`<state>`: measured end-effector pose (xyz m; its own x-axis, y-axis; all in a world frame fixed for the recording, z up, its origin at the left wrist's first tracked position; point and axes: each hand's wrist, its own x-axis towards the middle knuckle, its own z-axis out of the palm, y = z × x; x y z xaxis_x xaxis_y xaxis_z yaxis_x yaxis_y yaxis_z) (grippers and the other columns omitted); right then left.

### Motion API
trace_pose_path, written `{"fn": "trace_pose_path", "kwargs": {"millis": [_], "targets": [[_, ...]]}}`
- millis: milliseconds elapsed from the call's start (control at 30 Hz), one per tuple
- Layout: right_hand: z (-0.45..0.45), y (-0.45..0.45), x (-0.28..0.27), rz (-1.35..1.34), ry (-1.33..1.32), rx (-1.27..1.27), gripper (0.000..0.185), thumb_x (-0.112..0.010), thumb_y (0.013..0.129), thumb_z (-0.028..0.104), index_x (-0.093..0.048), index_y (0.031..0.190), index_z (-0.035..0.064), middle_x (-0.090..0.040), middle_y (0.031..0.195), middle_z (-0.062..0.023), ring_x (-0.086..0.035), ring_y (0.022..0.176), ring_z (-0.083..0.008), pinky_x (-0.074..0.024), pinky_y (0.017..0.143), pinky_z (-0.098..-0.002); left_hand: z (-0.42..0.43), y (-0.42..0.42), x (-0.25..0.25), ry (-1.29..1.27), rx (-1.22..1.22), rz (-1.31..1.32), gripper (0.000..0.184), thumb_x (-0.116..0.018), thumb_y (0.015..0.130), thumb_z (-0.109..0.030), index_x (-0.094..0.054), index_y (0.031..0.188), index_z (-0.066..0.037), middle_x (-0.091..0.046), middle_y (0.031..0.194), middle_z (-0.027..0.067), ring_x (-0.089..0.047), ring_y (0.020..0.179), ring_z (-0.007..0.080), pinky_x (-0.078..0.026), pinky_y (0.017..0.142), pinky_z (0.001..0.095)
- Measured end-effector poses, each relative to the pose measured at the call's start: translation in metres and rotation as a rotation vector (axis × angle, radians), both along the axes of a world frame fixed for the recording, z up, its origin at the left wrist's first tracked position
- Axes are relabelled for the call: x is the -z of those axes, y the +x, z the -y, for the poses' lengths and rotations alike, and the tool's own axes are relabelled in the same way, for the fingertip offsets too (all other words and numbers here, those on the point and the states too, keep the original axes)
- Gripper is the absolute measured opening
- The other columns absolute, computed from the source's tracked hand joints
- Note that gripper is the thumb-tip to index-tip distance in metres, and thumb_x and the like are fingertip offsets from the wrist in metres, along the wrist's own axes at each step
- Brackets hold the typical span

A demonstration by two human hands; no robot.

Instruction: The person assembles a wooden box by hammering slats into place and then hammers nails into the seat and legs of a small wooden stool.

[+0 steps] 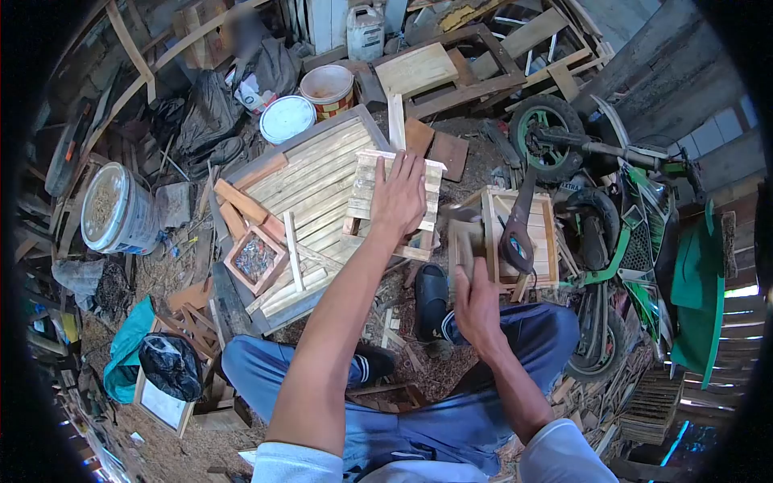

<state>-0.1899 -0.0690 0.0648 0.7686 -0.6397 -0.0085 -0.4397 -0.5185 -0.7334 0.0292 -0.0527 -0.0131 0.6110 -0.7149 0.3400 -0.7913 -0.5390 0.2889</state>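
Note:
My left hand (396,197) lies with fingers stretched on a small slatted wooden box (362,189), which rests partly on a larger plank panel (322,173). My right hand (478,310) is closed around the handle of a hammer (464,249), blurred by motion, to the right of the slatted box. Beside it, a handsaw (519,233) with a dark handle lies across a wooden crate (547,241). A small square wooden box of nails (256,259) stands on the panel's left side, near loose wood strips (293,253).
A green and black motorbike (636,241) stands at the right. Buckets (287,119) and a white jug (365,34) are at the back. A bucket of sawdust-like material (121,211) stands at the left. Wood scraps and shavings cover the ground around my legs.

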Motion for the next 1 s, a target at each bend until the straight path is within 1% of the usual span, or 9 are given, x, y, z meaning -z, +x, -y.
{"fn": "trace_pose_path", "kwargs": {"millis": [133, 333, 467, 600, 733, 833, 867, 900, 1000], "targets": [[-0.007, -0.006, -0.01, 0.168, -0.15, -0.016, 0.018, -0.051, 0.099, 0.016, -0.043, 0.101, -0.0004, -0.056, 0.068, -0.0333, -0.058, 0.066, -0.0527, -0.0386, 0.053, -0.0575, 0.0, -0.001, -0.002, -0.001, 0.004, -0.028, 0.044, -0.037, 0.099, -0.023, -0.045, 0.139, -0.007, -0.044, 0.146, 0.0087, -0.033, 0.141, 0.0239, -0.017, 0.118, 0.052], [0.008, 0.0, 0.02, -0.167, -0.08, -0.075, 0.019, -0.052, 0.099, 0.016, -0.043, 0.102, -0.0004, -0.056, 0.065, -0.0321, -0.057, 0.065, -0.0532, -0.0401, 0.053, -0.0575, 0.003, 0.0, 0.0, -0.002, 0.006, -0.002, 0.045, -0.037, 0.099, -0.023, -0.045, 0.139, -0.006, -0.044, 0.146, 0.0085, -0.033, 0.141, 0.0239, -0.017, 0.118, 0.0519], [-0.003, -0.003, 0.01, 0.017, -0.017, 0.004, 0.019, -0.05, 0.099, 0.018, -0.043, 0.102, 0.0009, -0.056, 0.063, -0.0324, -0.057, 0.068, -0.054, -0.0427, 0.057, -0.0601, -0.001, -0.001, 0.001, 0.013, -0.003, 0.008, 0.045, -0.037, 0.099, -0.023, -0.044, 0.14, -0.006, -0.045, 0.146, 0.0083, -0.033, 0.141, 0.0238, -0.017, 0.118, 0.0515], [0.01, -0.001, 0.021, -0.167, -0.072, -0.082, 0.018, -0.051, 0.099, 0.016, -0.043, 0.103, 0.0009, -0.056, 0.067, -0.0329, -0.057, 0.071, -0.0545, -0.0404, 0.056, -0.0582, 0.002, 0.0, 0.007, -0.062, 0.001, 0.035, 0.038, -0.039, 0.099, -0.021, -0.05, 0.132, -0.006, -0.047, 0.141, 0.0099, -0.036, 0.139, 0.0256, -0.021, 0.115, 0.053], [-0.003, 0.0, -0.017, 0.091, -0.038, -0.019, 0.019, -0.051, 0.099, 0.017, -0.042, 0.101, 0.0005, -0.056, 0.066, -0.0326, -0.057, 0.07, -0.0546, -0.0411, 0.055, -0.0568, 0.001, -0.001, 0.002, -0.002, 0.001, -0.008, 0.044, -0.037, 0.099, -0.023, -0.045, 0.139, -0.006, -0.045, 0.145, 0.0081, -0.033, 0.141, 0.0237, -0.017, 0.118, 0.0515], [-0.005, -0.007, 0.004, 0.085, -0.013, 0.013, 0.019, -0.051, 0.099, 0.017, -0.042, 0.101, 0.0002, -0.056, 0.066, -0.0331, -0.056, 0.069, -0.0549, -0.0411, 0.055, -0.0572, 0.0, 0.0, 0.003, 0.012, 0.0, -0.009, 0.044, -0.037, 0.099, -0.023, -0.045, 0.139, -0.006, -0.045, 0.145, 0.0081, -0.032, 0.141, 0.0235, -0.017, 0.118, 0.0515], [-0.002, -0.001, 0.01, -0.07, -0.077, -0.022, 0.02, -0.051, 0.099, 0.018, -0.042, 0.101, 0.0, -0.055, 0.065, -0.0332, -0.056, 0.068, -0.055, -0.0408, 0.055, -0.0584, 0.0, 0.0, 0.004, 0.016, -0.002, -0.005, 0.044, -0.037, 0.099, -0.023, -0.045, 0.138, -0.006, -0.045, 0.146, 0.0082, -0.032, 0.142, 0.0234, -0.017, 0.118, 0.0516], [0.001, -0.002, 0.016, -0.097, -0.075, -0.036, 0.021, -0.051, 0.099, 0.018, -0.042, 0.101, -0.0001, -0.055, 0.064, -0.0332, -0.056, 0.068, -0.0549, -0.0405, 0.055, -0.0588, 0.002, 0.0, 0.003, 0.017, -0.002, 0.001, 0.044, -0.037, 0.098, -0.023, -0.045, 0.138, -0.006, -0.044, 0.146, 0.0082, -0.032, 0.142, 0.0232, -0.017, 0.118, 0.0516], [0.006, 0.0, 0.014, -0.084, -0.077, -0.04, 0.02, -0.051, 0.099, 0.017, -0.043, 0.101, -0.0005, -0.054, 0.062, -0.0321, -0.056, 0.068, -0.0542, -0.0411, 0.056, -0.0578, 0.001, 0.0, 0.003, 0.022, -0.004, -0.006, 0.043, -0.037, 0.098, -0.023, -0.046, 0.137, -0.006, -0.044, 0.146, 0.0086, -0.032, 0.142, 0.0231, -0.017, 0.118, 0.0519]]}}
